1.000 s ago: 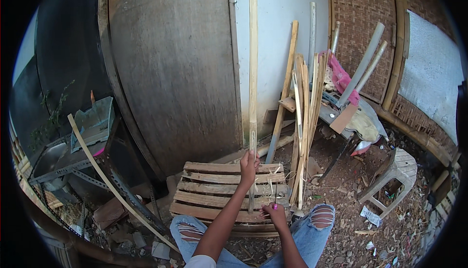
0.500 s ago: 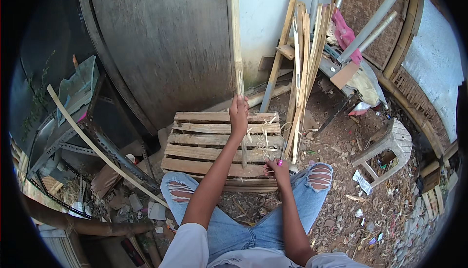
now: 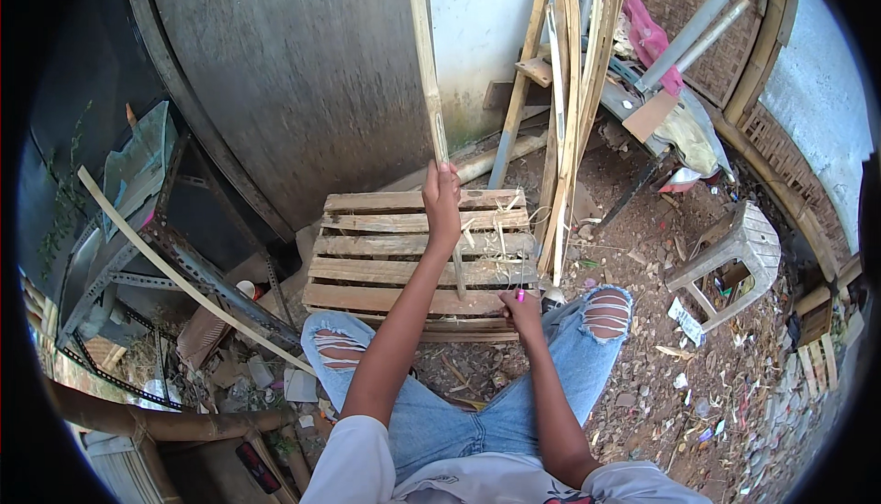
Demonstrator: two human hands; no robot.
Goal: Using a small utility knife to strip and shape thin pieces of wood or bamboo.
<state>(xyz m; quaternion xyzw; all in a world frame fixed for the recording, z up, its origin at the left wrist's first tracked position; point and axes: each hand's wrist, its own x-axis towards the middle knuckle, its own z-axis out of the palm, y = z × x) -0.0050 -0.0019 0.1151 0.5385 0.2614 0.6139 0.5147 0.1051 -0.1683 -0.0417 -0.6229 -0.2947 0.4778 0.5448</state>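
My left hand [image 3: 442,201] is wrapped around a long bamboo strip [image 3: 424,55]. The strip stands nearly upright, leaning a little left at the top, and its lower end meets the low slatted wooden bench [image 3: 367,271] before my knees. Close to the bench's front right corner, my right hand [image 3: 527,317] is closed on a thin tool with a pink handle [image 3: 520,296]. The working end of that tool is too small to make out. Pale curled shavings [image 3: 498,231] lie on the right side of the slats.
Several bamboo strips [image 3: 567,128] lean behind the bench's right side. A worn plastic stool [image 3: 760,245] stands at right on littered ground. A cluttered table [image 3: 681,142] is behind it. At left, a bent strip [image 3: 184,288] crosses a metal frame [image 3: 211,261].
The upper part of the bamboo strip has tilted left. My right hand's fingers have closed more tightly around the pink handle. The whole view has shifted slightly.
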